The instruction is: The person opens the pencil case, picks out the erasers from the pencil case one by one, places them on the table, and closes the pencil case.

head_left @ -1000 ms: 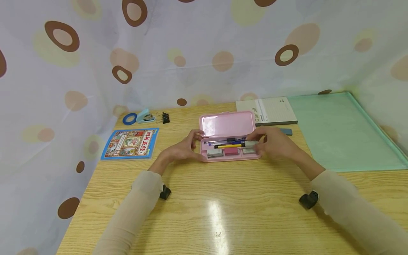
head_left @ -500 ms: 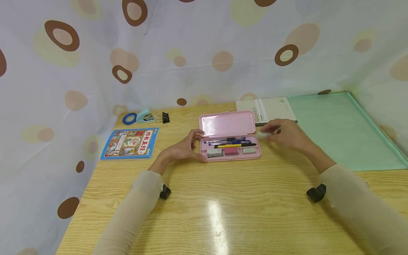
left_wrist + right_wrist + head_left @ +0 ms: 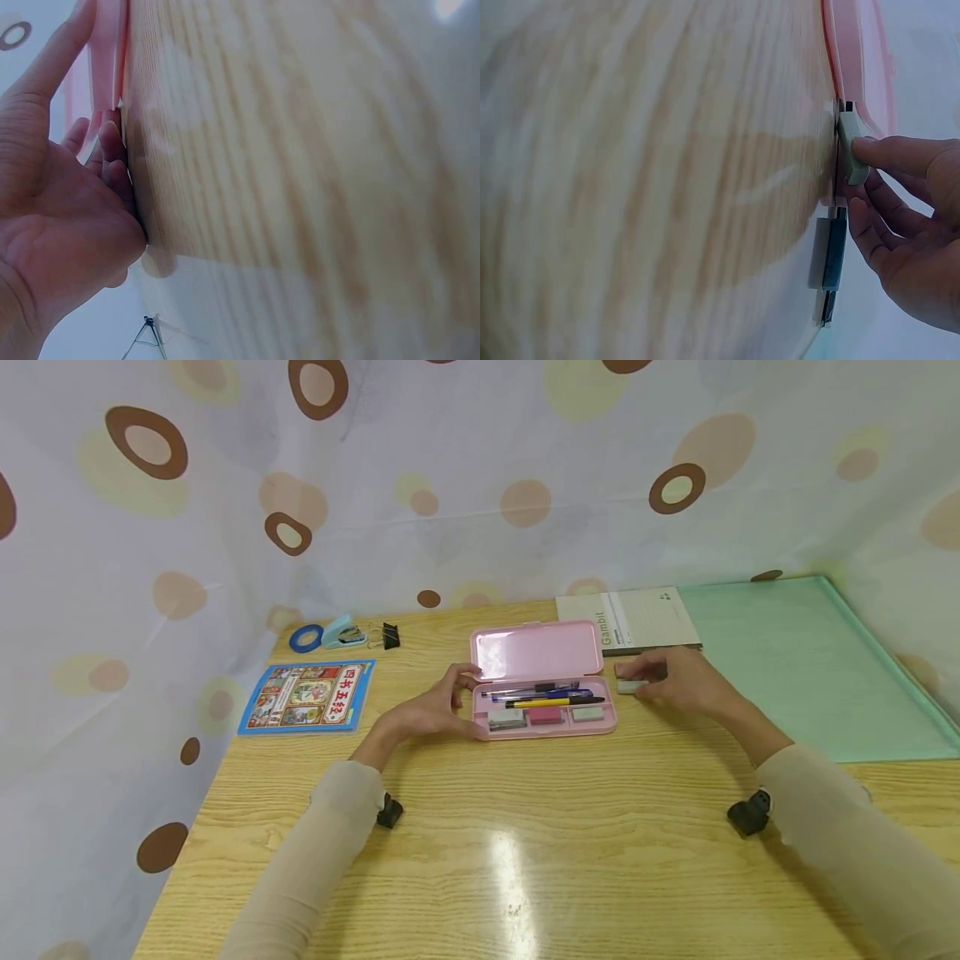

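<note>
A pink pencil case [image 3: 487, 732] lies with its lid raised at the back. Inside are a yellow-and-black pen [image 3: 547, 702], blue and black pens [image 3: 536, 690], a pink eraser [image 3: 545, 716] and pale small blocks in the front compartments. My left hand [image 3: 431, 710] grips the case's left end, thumb at the front corner and fingers at the back. Right of the case, my right hand [image 3: 678, 681] pinches a pale green block [image 3: 855, 146] with a black tip, close over the table. Beside the fingers in the right wrist view lies a blue block [image 3: 834, 251], hidden by the hand from the head view.
Behind the right hand lies a notebook [image 3: 648, 617], next to a translucent green mat [image 3: 825, 685]. Blue tape [image 3: 306, 638], a light blue stapler [image 3: 343, 632] and a black binder clip [image 3: 391, 636] line the back left, behind a blue-edged booklet [image 3: 307, 697]. A spotted curtain [image 3: 480, 485] encloses the table.
My right hand has lifted the pale green block out of the pencil case and moved right, then slightly down toward the table beside it. The left hand has stayed on the case.
</note>
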